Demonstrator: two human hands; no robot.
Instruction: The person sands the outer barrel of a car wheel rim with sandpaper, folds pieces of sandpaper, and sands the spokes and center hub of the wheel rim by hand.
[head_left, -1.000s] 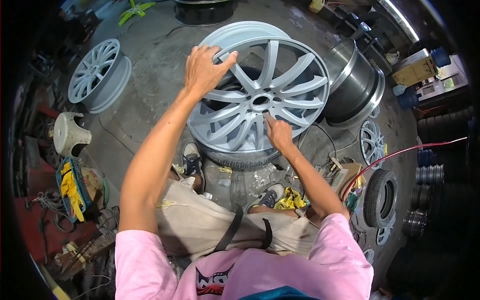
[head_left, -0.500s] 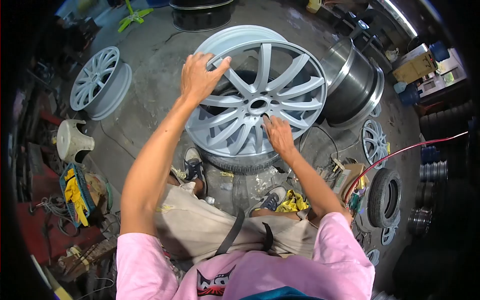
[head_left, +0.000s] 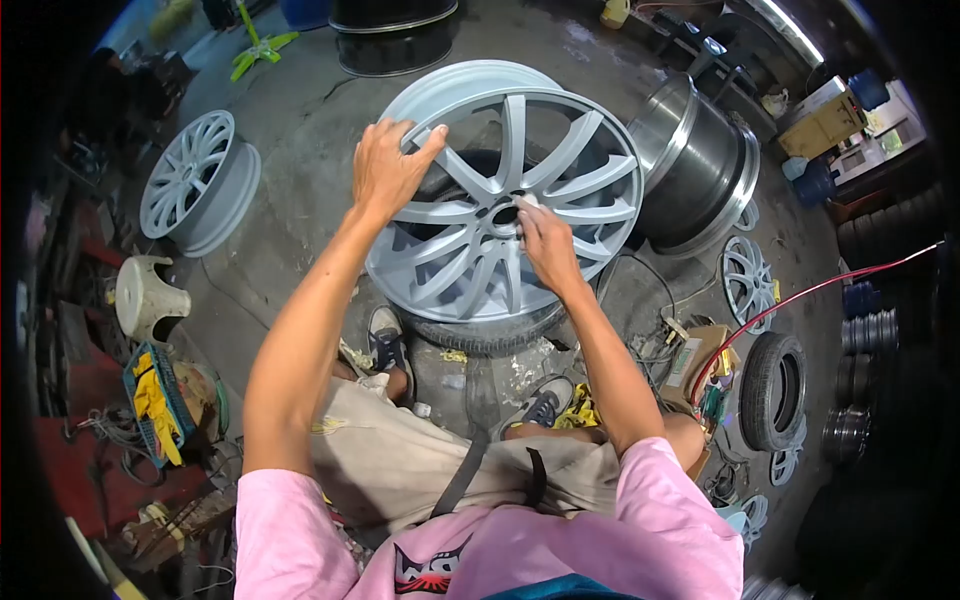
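A grey multi-spoke wheel rim lies tilted in front of me on a black tyre. My left hand grips the outer lip of the rim at its upper left, with the thumb over the face. My right hand is at the centre hub, its fingers pressed together against the metal just right of the centre hole. Something small and pale shows at those fingertips; what it is I cannot make out.
Right of the rim lies a wide polished wheel barrel. A similar grey rim and a white stool stand at left. A red hose, a loose tyre and a cardboard box are at right.
My right hand has moved up from the hub's lower edge to the right side of the centre hole. My left hand remains on the rim's edge.
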